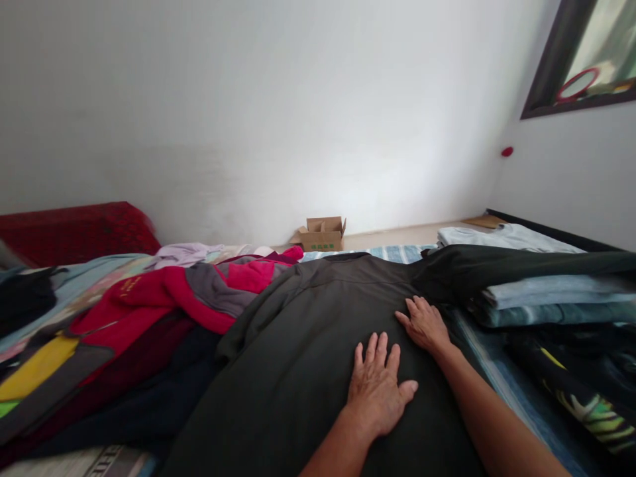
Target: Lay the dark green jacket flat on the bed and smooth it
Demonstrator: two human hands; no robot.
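While folded clothes (556,291) sit stacked at three o'clock and a red jacket (144,289) sprawls at nine, the left hand (378,396) and right hand (426,326) lie palm-down, fingers spread, on a dark garment (298,351) at six, laid flat but unfolded.

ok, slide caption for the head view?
Left hand and right hand, palms down on a spread dark cloth garment.

The garment (298,351) is charcoal, the fleece (144,293) red-and-grey, the sheet (498,366) striped.
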